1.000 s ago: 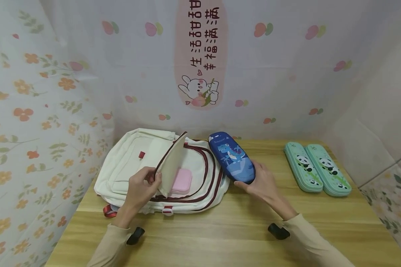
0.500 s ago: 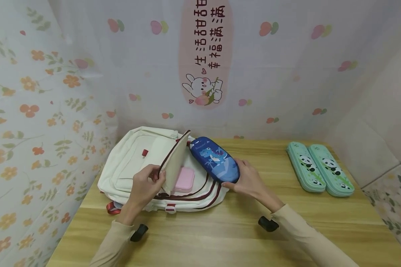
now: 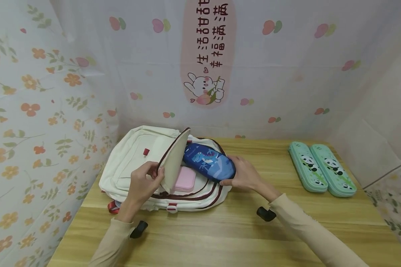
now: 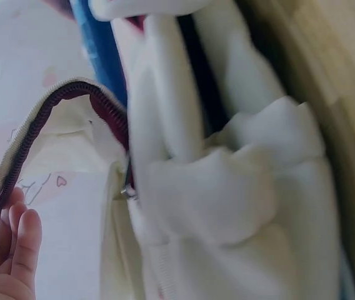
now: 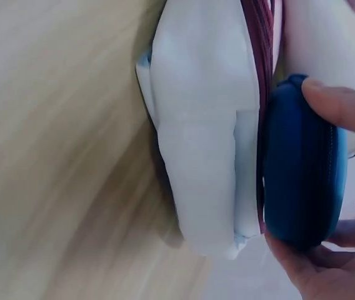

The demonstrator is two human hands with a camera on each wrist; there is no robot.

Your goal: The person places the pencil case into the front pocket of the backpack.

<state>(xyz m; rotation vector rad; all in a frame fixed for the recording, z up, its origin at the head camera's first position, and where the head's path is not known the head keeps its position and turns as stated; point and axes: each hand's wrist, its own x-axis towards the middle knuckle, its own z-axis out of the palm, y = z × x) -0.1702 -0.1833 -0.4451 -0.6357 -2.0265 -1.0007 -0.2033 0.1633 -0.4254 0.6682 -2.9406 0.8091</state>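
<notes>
A white backpack with dark red zips lies on the table. My left hand pinches the zipped edge of its front pocket flap and holds it lifted. In the left wrist view the zip edge arches up from the fingers. My right hand grips the near end of a blue dinosaur pencil case, thumb on one side and fingers on the other. The case's far end reaches under the raised flap. Beside it in the pocket opening lies a pink box, partly hidden by the flap.
Two mint-green panda pencil cases lie side by side at the right of the wooden table. Behind stands a printed white cloth, and a floral cloth hangs at the left.
My right hand has carried the blue pencil case leftward and lower, from beside the backpack to over its pocket, its far end now under the flap. The left hand keeps holding the flap up.
</notes>
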